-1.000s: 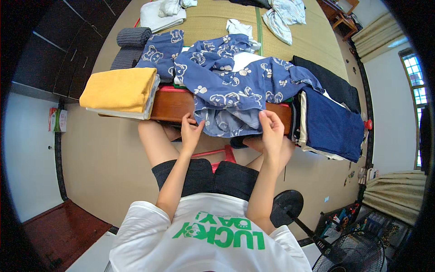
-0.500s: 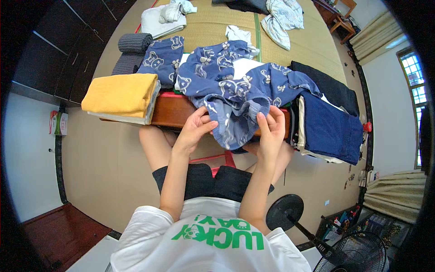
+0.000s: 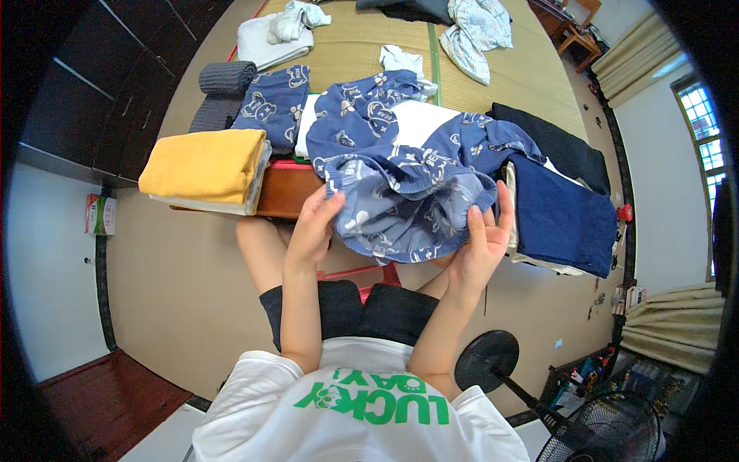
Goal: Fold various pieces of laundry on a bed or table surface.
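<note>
Blue printed garment [image 3: 392, 219], its gathered edge in the pinch of both hands [image 3: 308, 231], some fingers out of sight.

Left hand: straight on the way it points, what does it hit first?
Likely the patterned garment: the left hand grips its left edge, fingers aimed forward and right into the cloth. Depth across the folds is unclear.
</note>
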A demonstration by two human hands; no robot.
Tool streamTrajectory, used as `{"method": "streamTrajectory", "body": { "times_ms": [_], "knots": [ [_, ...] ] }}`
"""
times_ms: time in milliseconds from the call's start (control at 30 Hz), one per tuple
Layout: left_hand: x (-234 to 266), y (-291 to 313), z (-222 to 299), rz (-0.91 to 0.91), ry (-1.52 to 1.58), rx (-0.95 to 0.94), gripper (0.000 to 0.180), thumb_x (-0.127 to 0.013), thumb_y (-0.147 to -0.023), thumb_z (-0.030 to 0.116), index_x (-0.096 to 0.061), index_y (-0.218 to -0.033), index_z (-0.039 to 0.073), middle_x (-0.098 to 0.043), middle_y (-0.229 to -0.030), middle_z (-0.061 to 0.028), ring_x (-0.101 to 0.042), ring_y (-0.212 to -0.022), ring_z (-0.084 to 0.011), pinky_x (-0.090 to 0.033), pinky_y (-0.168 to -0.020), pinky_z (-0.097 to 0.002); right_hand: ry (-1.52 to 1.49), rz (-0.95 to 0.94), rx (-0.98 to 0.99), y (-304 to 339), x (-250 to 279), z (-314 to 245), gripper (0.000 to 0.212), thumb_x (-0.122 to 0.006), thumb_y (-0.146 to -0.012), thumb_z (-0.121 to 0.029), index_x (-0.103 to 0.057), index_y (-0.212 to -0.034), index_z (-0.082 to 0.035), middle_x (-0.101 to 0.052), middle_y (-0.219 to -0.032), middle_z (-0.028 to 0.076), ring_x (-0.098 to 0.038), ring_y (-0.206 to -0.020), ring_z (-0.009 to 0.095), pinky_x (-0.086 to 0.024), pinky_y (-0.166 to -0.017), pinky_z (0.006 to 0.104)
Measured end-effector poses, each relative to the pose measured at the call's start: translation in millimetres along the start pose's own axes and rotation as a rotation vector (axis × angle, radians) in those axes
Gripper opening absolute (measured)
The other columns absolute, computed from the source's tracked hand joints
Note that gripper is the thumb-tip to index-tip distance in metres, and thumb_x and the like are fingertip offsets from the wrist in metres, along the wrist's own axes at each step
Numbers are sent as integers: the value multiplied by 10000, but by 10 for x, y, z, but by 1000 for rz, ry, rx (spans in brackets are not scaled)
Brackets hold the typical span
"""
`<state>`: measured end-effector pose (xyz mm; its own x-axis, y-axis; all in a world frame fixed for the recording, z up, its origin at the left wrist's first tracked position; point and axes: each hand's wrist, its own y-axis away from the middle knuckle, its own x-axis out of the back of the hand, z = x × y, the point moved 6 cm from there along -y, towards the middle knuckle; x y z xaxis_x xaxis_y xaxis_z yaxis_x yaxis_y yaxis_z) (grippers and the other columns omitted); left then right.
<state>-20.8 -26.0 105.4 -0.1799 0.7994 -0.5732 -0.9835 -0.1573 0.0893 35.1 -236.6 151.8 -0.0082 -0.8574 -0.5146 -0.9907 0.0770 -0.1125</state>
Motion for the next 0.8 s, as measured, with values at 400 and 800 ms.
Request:
{"method": "streamTrajectory", "body": {
  "times_ms": [400,800],
  "knots": [
    [-335,92,10,288,-580,-290,125,-560,-832,98,-591,-853,-22,-607,-752,-38,-501,-639,-32,-391,-531,-198,341,-256,-145,125,-210,225,436,-462,-833,63,-365,-1255,19,-524,-1108,97,-501,-964,97,-386,-806,187],
    [-652,139,16,225,-1259,-526,109,-568,-769,93,-528,-708,11,-512,-613,-124,-523,-566,-297,-400,-495,-380,650,-330,-173,202,-331,251,389,-452,-818,35,-459,-1203,-17,-599,-911,134,-559,-797,127,-446,-718,266]
  ]
}}
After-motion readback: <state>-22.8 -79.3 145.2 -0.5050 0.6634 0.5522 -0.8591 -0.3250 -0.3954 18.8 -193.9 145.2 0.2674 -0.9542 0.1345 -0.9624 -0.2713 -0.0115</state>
